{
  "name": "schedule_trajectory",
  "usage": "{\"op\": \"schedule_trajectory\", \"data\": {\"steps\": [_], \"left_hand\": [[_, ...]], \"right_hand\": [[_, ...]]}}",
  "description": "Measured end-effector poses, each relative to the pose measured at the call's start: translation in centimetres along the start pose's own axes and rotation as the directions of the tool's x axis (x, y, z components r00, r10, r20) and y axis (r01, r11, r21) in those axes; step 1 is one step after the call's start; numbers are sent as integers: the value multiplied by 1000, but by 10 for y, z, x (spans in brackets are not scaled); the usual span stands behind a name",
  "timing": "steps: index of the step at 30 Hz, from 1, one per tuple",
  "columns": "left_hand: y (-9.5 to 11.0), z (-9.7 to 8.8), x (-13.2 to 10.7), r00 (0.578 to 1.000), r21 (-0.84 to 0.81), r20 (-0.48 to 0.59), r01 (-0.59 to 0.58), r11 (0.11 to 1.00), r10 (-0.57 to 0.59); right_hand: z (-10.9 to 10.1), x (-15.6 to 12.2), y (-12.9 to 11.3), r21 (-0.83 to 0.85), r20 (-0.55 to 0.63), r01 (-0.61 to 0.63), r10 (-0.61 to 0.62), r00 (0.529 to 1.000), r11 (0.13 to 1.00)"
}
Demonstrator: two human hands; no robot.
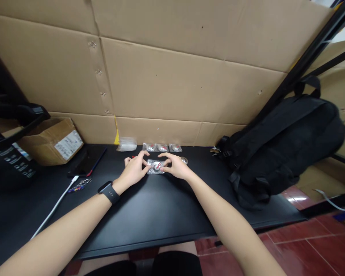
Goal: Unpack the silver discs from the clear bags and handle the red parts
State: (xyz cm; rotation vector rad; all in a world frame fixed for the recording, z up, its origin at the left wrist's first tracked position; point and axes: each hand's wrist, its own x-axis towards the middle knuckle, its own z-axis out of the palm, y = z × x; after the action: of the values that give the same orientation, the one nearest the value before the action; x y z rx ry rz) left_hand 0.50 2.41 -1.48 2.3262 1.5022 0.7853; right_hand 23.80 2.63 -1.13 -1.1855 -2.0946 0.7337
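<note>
My left hand [135, 168] and my right hand [174, 165] meet over a small clear plastic packet [155, 167] with a round silver and red item inside, lying on the black table [149, 214]. Both hands pinch the packet's edges, the left at its left side, the right at its right side. A black watch [109, 192] sits on my left wrist. Just behind the hands lie three similar packets in a row [162, 147] and a clear bag [127, 145]. Another small round item [184, 160] peeks out behind my right hand.
A black backpack [284, 145] leans at the table's right end. A cardboard box [53, 140], a dark phone [87, 161], a white cable [56, 207] and keys [79, 186] lie at the left. Cardboard sheets [172, 76] form the back wall. Red floor tiles [304, 245] show lower right.
</note>
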Motion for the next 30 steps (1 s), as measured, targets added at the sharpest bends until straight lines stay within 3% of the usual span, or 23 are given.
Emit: {"op": "schedule_trajectory", "data": {"steps": [4,7,11,13,15,17,21,25,30], "left_hand": [[-1,2,-1,1000,18,-13,-13,1000,14],[-1,1,-2,999,47,-32,-31,998,32],[1,-1,-5,998,66,-32,-50,997,52],[3,-1,-7,998,77,-34,-58,995,60],[3,0,-8,997,86,-35,-65,994,68],[3,1,-8,997,93,-34,-70,993,73],[2,3,-8,997,104,-43,-66,992,71],[2,-3,-7,995,95,-59,-73,993,78],[-8,-21,1,986,127,-157,-40,991,60]], "right_hand": [[-4,1,2,-79,-159,-80,66,985,994],[-14,6,12,-139,-311,-125,76,947,982],[-27,23,37,-107,-545,-222,130,828,969],[-29,33,48,-28,-596,-297,222,772,955],[-28,40,54,-7,-605,-362,284,744,932],[-26,42,54,-112,-575,-400,269,773,909],[-23,35,45,-479,-413,-404,207,887,779],[-24,27,40,-593,-344,-409,241,908,694],[-21,20,42,-656,-255,-343,230,939,672]]}}
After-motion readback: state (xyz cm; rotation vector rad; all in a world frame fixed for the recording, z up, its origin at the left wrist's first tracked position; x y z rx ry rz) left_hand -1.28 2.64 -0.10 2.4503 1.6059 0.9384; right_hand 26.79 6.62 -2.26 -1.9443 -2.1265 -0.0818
